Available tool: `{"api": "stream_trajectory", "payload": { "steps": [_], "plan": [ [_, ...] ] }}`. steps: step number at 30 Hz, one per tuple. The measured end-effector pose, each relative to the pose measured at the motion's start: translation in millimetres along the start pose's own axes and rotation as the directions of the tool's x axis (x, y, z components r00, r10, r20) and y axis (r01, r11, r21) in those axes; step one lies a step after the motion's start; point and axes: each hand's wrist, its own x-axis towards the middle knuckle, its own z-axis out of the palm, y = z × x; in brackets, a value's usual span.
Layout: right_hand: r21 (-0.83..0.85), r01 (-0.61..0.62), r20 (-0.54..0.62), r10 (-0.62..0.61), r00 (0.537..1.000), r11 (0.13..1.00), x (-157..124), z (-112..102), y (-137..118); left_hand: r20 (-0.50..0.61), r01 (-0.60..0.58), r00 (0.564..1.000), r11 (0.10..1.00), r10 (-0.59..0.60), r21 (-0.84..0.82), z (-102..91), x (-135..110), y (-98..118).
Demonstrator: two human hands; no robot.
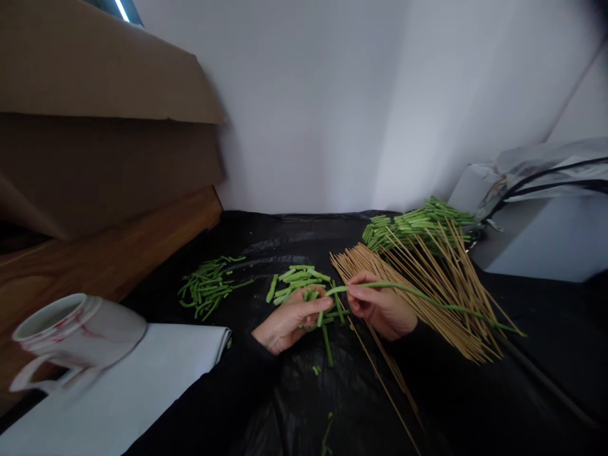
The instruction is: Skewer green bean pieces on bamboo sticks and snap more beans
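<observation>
Gripping green stalk, red-marked mug at left.

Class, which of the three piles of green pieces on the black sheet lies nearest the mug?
The left pile, of thin pieces; the middle pile lies by the left hand and the right pile beyond the sticks.

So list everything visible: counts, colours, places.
Long stalk: one, green, in right hand
Cut pieces: many, green, centre
Thin pieces: many, green, left
Stacked pieces: many, green, back right
Thin sticks: many, tan, right
Plastic sheet: one, black, underneath
Mug: one, mostly white, left
Flat pad: one, white, left
Cardboard box: one, brown, left
Wooden surface: one, brown, left
Wall: one, white, behind
Squarish box: one, white, right
Plastic film: one, clear, right
Cord: at least one, black, right
Bright strip: one, white, top left
Left hand: one, bare, centre
Right hand: one, bare, centre
Sleeves: two, black, bottom
</observation>
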Motion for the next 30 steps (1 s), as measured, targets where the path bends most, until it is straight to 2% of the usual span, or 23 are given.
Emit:
{"api": "stream_trajectory", "payload": {
  "steps": [4, 9, 17, 21, 24, 30],
  "plan": [
    [-0.013, 0.010, -0.013, -0.010, 1.000, 1.000, -0.1, 0.0, 0.1, 0.007, -0.004, 1.000, 0.996, 0.005, -0.094, -2.6, 2.5, -3.2],
    [-0.085, 0.027, 0.006, -0.027, 1.000, 0.996, -0.2, -0.2, 3.4, -0.038, -0.037, 0.999, 0.976, 0.029, -0.217, -1.2, 2.6, -3.8],
    [-0.271, 0.135, 0.064, -0.122, 0.990, 0.953, 2.2, -3.2, 12.4, -0.039, -0.052, 0.998, 0.924, 0.040, -0.378, -2.3, 6.0, -4.6],
    [-0.370, 0.146, 0.090, -0.121, 0.989, 0.917, 0.3, -1.3, 15.1, -0.025, -0.072, 0.997, 0.908, 0.068, -0.412, -4.7, 7.5, -3.3],
    [-0.323, 0.131, 0.083, -0.110, 0.990, 0.937, -0.7, 0.3, 13.8, -0.022, -0.045, 0.999, 0.880, 0.040, -0.473, -5.3, 7.5, -1.5],
    [-0.139, 0.001, 0.047, 0.005, 0.999, 0.990, -1.4, 1.6, 7.6, 0.042, 0.044, 0.999, 0.807, -0.024, -0.589, -4.5, 5.4, 0.6]
  ]
}}
